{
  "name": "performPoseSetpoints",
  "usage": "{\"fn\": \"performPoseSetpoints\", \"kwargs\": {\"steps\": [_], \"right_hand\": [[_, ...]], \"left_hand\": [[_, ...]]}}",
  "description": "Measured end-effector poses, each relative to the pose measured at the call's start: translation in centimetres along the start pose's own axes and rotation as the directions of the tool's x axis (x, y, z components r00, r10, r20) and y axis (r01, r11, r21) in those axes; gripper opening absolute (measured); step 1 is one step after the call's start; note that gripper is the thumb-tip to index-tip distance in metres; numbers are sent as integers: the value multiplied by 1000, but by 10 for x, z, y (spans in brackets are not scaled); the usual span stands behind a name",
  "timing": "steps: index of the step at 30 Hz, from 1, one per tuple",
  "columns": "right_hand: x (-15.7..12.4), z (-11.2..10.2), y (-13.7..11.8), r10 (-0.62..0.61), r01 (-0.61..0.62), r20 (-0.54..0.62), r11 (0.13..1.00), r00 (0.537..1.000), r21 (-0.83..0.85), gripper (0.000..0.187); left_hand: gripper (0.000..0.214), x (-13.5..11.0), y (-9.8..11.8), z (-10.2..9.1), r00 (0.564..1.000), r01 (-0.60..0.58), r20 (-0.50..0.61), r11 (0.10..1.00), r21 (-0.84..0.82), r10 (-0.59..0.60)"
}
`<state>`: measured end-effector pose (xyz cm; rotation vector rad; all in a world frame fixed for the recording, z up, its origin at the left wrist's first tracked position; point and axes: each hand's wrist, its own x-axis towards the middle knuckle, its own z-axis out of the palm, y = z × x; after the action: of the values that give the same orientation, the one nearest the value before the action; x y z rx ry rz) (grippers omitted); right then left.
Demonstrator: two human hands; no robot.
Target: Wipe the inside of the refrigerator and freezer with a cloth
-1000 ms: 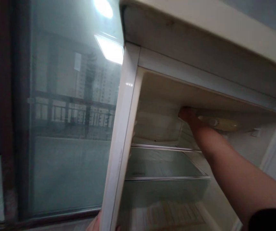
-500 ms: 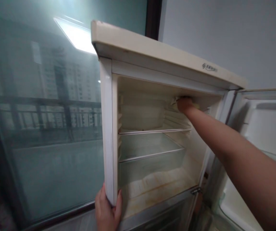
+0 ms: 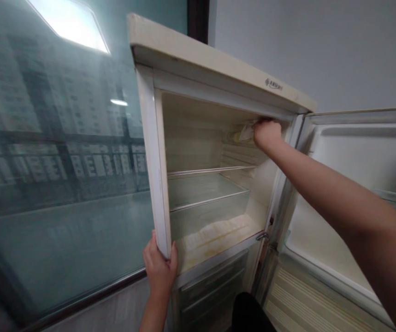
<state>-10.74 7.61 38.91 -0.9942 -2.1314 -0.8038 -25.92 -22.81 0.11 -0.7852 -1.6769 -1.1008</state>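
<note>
An old cream refrigerator point(image 3: 218, 50) stands with its upper compartment exposed. My left hand point(image 3: 160, 263) is wrapped round the lower part of its left front edge, thumb on the inner side and fingers outside. High inside, near the right wall and ceiling, my right hand point(image 3: 267, 133) is closed on a pale cloth point(image 3: 247, 132), part of which sticks out to the left of the fingers. Below it lie two glass shelves; the upper shelf point(image 3: 211, 171) has a thin white front edge. Yellow-brown stains mark the compartment floor point(image 3: 215, 237).
The refrigerator door point(image 3: 343, 152) hangs open on the right. Under the main compartment is a lower compartment with drawers point(image 3: 215, 286). A large window point(image 3: 62, 184) with railings behind it fills the left, and a dark knee point(image 3: 251, 313) shows at the bottom.
My right hand has come forward along the upper right of the compartment with the cloth. My left hand still holds the front edge. The view has shifted, showing more of the door and lower drawers.
</note>
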Motion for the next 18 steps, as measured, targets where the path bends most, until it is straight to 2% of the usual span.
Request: {"fn": "performPoseSetpoints", "kwargs": {"steps": [2, 3, 5, 6, 7, 8, 11, 14, 18], "right_hand": [[-18, -1, -9, -149, 148, -98, 989, 984, -23, 46], [-25, 4, -12, -287, 283, -137, 958, 948, -46, 47], [-31, 23, -11, -561, 555, -106, 828, 821, -80, 48], [-31, 37, -9, -652, 649, -40, 758, 757, -73, 48], [-29, 51, -5, -696, 698, 47, 714, 716, -54, 47], [-26, 65, -1, -699, 708, 137, 705, 702, -32, 46], [-14, 100, 11, -603, 640, 324, 768, 729, -13, 43], [-3, 117, 14, -570, 614, 367, 789, 735, -4, 45], [10, 124, 3, -558, 598, 419, 800, 716, 42, 49]], "left_hand": [[75, -1, -1, 1, 1000, -7, -6, 1000, 10, 7], [76, -1, -1, 1, 1000, -1, -8, 1000, 9, 1], [76, -1, -2, 2, 1000, 10, -9, 1000, 2, -10], [76, -1, -2, 2, 1000, 14, -11, 1000, -2, -14], [76, -1, -2, 2, 1000, 18, -13, 1000, -6, -18], [76, -1, -2, 1, 1000, 23, -15, 1000, -10, -23], [76, -1, -3, 1, 999, 49, 1, 999, -7, -49], [77, -1, -4, 0, 1000, 26, -13, 1000, 16, -25], [78, -3, -7, -1, 999, -3, -51, 999, 50, 5]]}}
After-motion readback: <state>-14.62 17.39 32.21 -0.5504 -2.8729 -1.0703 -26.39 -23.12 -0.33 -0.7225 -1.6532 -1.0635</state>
